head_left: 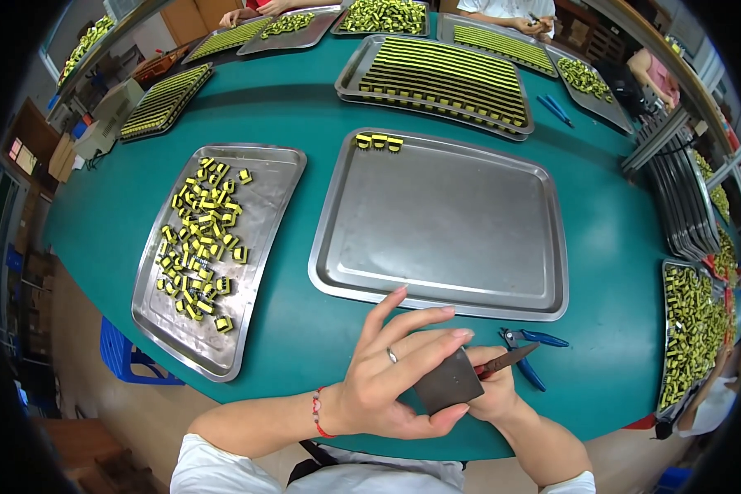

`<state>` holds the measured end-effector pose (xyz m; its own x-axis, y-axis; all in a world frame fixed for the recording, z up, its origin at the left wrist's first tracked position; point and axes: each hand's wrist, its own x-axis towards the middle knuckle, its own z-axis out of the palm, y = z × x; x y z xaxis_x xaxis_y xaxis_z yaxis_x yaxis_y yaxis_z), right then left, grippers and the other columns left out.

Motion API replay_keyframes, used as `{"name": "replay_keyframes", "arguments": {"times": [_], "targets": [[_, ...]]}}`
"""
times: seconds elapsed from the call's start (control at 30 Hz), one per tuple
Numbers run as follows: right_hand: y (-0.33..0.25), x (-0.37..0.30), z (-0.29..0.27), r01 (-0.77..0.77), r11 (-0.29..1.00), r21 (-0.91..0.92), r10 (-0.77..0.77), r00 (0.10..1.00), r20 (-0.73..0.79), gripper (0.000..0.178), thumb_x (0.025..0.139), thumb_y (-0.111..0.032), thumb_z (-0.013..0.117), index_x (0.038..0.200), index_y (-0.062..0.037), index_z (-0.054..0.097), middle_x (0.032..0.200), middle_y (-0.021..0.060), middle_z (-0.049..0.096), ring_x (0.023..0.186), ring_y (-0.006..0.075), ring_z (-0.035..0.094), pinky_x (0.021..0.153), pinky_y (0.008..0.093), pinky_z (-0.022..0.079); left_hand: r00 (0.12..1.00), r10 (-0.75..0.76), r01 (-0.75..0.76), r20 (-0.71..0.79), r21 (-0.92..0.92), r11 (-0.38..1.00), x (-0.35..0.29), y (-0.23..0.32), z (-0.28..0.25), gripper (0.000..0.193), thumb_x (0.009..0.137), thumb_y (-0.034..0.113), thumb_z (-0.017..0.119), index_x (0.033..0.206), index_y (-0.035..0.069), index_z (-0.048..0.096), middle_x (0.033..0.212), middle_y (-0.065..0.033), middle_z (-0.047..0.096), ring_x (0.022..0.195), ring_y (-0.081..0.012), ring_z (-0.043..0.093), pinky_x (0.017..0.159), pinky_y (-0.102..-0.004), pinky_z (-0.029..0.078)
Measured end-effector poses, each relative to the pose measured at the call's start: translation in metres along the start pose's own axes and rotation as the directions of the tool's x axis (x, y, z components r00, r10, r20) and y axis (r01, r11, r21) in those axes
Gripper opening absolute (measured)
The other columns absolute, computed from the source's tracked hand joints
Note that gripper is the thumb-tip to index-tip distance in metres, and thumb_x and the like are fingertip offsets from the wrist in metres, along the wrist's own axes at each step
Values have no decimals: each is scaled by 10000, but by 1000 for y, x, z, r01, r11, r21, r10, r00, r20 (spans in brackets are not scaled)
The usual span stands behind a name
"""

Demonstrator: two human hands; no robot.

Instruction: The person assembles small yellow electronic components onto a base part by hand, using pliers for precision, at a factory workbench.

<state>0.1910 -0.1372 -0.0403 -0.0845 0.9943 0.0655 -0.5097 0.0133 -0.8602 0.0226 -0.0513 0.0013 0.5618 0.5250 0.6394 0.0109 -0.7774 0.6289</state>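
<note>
A dark grey block with a flat square face (449, 383) is between the thumb and fingers of my left hand (391, 370), near the table's front edge. The other left fingers stretch forward over the tray's front rim. My right hand (494, 397) is close behind the block and partly hidden by it. From its closed fingers sticks a pointed dark tool with red at its base (512, 360); its exact kind does not show. Ahead lies a large metal tray (436, 222) with three small yellow-and-black parts (379, 143) lined up in its far left corner.
Blue-handled cutters (535, 339) lie open beside my right hand. To the left, a metal tray (259, 272) holds loose yellow-and-black parts. Trays of parts in rows (445, 78) stand further back. Another full tray (687, 337) is at the right edge. People work across the table.
</note>
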Motion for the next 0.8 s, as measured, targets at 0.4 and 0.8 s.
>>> {"name": "replay_keyframes", "arguments": {"times": [0.4,0.8], "targets": [[-4,2,3,-61,998,-28,59,996,-64,196,783,-6,745,970,18,692,893,87,698,792,150,653,691,293,521,1000,9,-9,-8,-1,1000,0,0,1,650,762,369,771,1254,-5,570,1063,-125,722,1131,-347,636,1121,-566,277],[-4,5,4,-95,994,-54,91,993,-71,108,822,-42,708,913,14,694,859,73,685,760,140,635,659,283,509,1000,-15,16,-24,22,1000,-2,-1,2,673,737,357,784,1248,-24,570,1038,-129,722,1112,-340,643,1110,-549,300]]}}
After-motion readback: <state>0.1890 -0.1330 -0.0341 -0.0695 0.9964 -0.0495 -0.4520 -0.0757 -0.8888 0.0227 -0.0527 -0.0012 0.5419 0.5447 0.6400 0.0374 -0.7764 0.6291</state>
